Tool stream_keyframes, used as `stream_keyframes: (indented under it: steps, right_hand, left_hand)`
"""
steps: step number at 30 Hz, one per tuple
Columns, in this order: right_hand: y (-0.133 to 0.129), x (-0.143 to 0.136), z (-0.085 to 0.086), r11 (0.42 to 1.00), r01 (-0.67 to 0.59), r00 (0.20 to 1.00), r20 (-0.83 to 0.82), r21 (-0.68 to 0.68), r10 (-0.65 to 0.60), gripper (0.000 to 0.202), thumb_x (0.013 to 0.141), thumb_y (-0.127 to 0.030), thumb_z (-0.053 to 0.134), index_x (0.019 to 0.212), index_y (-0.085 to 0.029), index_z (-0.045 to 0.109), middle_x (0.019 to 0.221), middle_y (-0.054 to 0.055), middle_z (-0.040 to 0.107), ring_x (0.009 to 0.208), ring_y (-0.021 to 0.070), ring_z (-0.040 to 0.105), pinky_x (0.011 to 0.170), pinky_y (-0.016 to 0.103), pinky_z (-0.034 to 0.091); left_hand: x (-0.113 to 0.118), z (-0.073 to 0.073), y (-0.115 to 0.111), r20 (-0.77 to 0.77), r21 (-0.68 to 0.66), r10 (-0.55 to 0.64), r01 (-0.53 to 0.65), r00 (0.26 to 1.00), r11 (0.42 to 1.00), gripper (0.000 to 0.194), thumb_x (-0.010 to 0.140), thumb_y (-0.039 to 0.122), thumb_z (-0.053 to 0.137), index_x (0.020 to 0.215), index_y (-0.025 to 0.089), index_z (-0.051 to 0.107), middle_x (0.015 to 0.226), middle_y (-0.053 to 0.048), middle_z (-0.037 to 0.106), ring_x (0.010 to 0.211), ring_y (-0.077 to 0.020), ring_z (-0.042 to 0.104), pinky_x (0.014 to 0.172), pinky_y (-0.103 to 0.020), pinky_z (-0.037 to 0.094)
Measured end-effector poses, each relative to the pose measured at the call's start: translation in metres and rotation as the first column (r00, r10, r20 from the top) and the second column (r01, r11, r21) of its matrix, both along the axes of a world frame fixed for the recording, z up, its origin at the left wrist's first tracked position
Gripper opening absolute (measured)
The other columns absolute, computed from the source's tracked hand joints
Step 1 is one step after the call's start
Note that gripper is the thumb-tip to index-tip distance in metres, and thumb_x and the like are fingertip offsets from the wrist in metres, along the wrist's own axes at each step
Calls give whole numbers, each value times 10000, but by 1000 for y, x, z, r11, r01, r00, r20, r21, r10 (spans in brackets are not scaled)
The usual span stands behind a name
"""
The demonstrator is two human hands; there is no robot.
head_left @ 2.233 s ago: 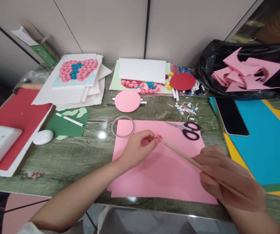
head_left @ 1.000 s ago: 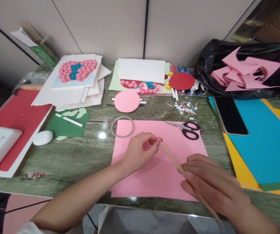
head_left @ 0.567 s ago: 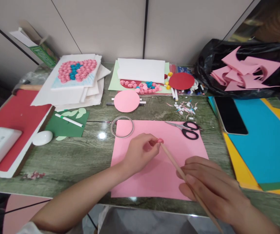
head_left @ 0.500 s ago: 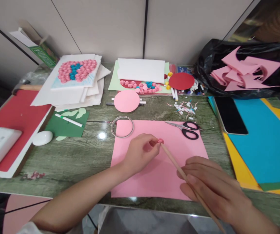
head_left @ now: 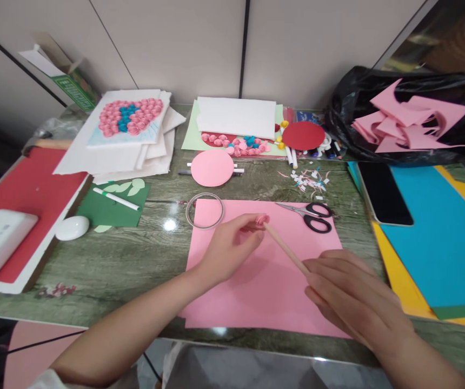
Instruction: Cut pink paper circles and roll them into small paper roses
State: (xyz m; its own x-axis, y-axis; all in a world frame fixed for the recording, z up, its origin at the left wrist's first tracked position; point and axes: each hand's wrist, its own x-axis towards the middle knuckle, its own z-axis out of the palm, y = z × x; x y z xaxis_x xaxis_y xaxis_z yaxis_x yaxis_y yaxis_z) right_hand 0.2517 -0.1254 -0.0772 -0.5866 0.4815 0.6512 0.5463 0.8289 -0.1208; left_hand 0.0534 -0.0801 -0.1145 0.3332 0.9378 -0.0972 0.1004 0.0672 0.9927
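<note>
A small coiled pink paper rose [head_left: 262, 219] sits at the far tip of a thin wooden stick [head_left: 285, 247]. The fingertips of my left hand [head_left: 230, 248] hold the rose from the left, thumb lower and a little apart. My right hand [head_left: 354, 297] is wrapped round the stick, which slants down to the right; its lower part is hidden by the palm. Below both hands lies a pink paper sheet [head_left: 224, 302]. Black-handled scissors [head_left: 316, 216] rest on its upper right, and a roll of tape [head_left: 205, 210] overlaps its upper left corner.
Behind the sheet lie a pink paper circle [head_left: 212, 168], a red circle [head_left: 303, 135] and paper scraps [head_left: 309, 181]. At right are a phone [head_left: 384, 193], blue paper [head_left: 439, 232] and a black bag [head_left: 341, 113] of pink offcuts. At left stands a rose-covered picture [head_left: 106, 138] on white sheets.
The rose and stick tip have risen slightly away from me, and the rose's coil shows more. My left fingers have loosened a little; my right hand has shifted slightly right along with the stick.
</note>
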Motion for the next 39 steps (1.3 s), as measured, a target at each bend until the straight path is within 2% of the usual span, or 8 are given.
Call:
stream_keyframes:
  steps: [6, 10, 17, 26, 39]
  right_hand:
    - [1, -4, 0, 999, -37, 999, -8, -1, 37, 95, 863, -104, 525, 814, -115, 605, 700, 81, 700, 669, 170, 676, 627, 335, 562]
    - [0, -7, 4, 1000, -10, 999, -50, -6, 10, 109, 860, -99, 530, 789, -146, 599, 692, 57, 698, 659, 155, 671, 632, 315, 573]
    - [-7, -5, 10, 997, -7, 999, -35, -83, 4, 92, 826, -134, 597, 772, -209, 592, 737, 24, 706, 705, 172, 689, 684, 320, 596]
    - [-9, -7, 10, 994, -4, 998, -67, -108, -3, 121, 832, -122, 581, 735, -190, 603, 715, 39, 707, 682, 175, 687, 704, 314, 598]
    - [-11, -5, 13, 989, -7, 1000, -31, -145, 3, 107, 845, -172, 581, 750, -217, 606, 723, 22, 709, 692, 161, 683, 744, 305, 583]
  left_hand:
    - [0, 0, -1, -26, -4, 13, -13, 1000, 1000, 218, 871, 299, 497, 965, 155, 630, 1065, -76, 671, 1020, -200, 607, 884, -299, 468]
    - [1, -1, -3, -41, 8, 42, -42, 998, 999, 263, 882, 338, 481, 1006, 164, 634, 1083, -78, 671, 1000, -208, 623, 861, -309, 480]
    - [5, -5, -10, 79, -29, 84, -82, 993, 996, 261, 878, 341, 502, 1026, 166, 628, 1057, -71, 681, 1013, -198, 632, 922, -323, 470]
    - [8, -3, -15, 186, -97, 136, -119, 973, 988, 244, 885, 319, 495, 1038, 168, 611, 1062, -75, 674, 992, -194, 644, 887, -309, 489]
    - [10, -4, -19, 227, -103, 138, -117, 964, 988, 240, 895, 304, 486, 1053, 169, 605, 1074, -69, 663, 1000, -186, 643, 902, -299, 481]
